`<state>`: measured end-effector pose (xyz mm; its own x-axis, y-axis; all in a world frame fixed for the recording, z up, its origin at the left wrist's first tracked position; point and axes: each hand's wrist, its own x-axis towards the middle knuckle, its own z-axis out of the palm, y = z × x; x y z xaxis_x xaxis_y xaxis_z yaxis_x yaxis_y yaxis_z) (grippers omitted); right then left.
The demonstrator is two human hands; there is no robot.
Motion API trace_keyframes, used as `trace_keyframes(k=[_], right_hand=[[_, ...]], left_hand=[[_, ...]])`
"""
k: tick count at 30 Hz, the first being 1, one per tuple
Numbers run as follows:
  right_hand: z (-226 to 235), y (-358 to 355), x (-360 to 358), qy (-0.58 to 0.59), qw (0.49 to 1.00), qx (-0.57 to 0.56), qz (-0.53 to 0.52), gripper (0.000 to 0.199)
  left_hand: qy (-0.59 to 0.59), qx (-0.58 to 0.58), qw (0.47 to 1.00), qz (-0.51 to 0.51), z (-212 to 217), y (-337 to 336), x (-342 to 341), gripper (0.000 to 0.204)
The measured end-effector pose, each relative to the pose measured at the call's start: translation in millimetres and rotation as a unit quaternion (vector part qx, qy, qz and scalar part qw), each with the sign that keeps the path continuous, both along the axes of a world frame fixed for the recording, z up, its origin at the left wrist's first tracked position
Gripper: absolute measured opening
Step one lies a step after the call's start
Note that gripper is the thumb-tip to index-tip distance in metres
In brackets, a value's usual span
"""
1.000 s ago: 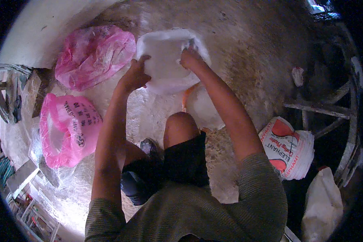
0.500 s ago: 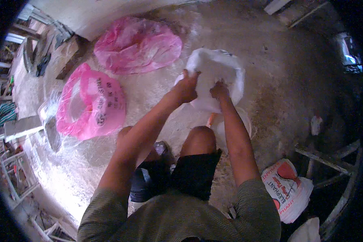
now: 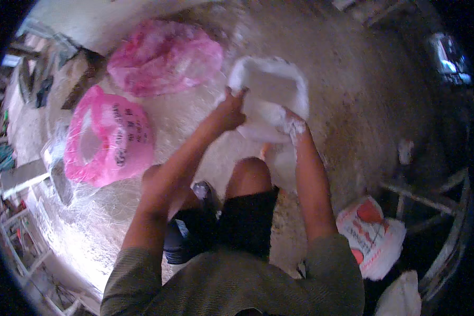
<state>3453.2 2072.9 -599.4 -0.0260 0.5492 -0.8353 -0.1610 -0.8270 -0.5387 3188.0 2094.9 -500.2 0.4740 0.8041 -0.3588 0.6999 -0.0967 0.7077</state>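
Observation:
An open white sack (image 3: pixel 300 84) stands on the floor ahead of me, its rim rolled outward. Inside it lies pale powder (image 3: pixel 271 88), partly in shade. My left hand (image 3: pixel 229 110) is closed on the sack's left rim. Over the near right part of the sack is my right hand (image 3: pixel 294 125), coated with white powder up to the wrist. Its fingers are blurred and powder-covered, so their grip does not show. A pale round tub (image 3: pixel 284 159) shows partly beside my right forearm.
At left stands a pink plastic bag (image 3: pixel 137 134) with dark writing, and a crumpled pink plastic sheet (image 3: pixel 166 58) lies behind it. A printed white sack (image 3: pixel 371 237) rests at lower right beside a wooden frame (image 3: pixel 424 199). Wooden pieces (image 3: pixel 81 71) lie far left.
My right hand has lifted out of the powder toward the sack's near right rim, now whitened. My left hand stays at the left rim. The whole view has shifted slightly.

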Motion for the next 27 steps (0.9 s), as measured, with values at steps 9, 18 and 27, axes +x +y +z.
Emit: trace_keyframes(k=[9,18,27], right_hand=[[81.5,-96.9,67.0,0.263,0.94,0.185,-0.111,0.026],[-17.1,-233.2,104.0,-0.031,0.972,0.155,-0.173,0.034],[13.4,-213.8,79.1,-0.122,0.962,0.074,-0.233,0.035]], left_hand=[[-0.021,0.077,0.996,-0.047,10.6,11.9,1.0,0.079],[-0.027,0.066,0.997,-0.043,11.4,4.8,3.5,0.083],[-0.008,0.076,0.997,-0.033,20.1,1.3,2.2,0.081]])
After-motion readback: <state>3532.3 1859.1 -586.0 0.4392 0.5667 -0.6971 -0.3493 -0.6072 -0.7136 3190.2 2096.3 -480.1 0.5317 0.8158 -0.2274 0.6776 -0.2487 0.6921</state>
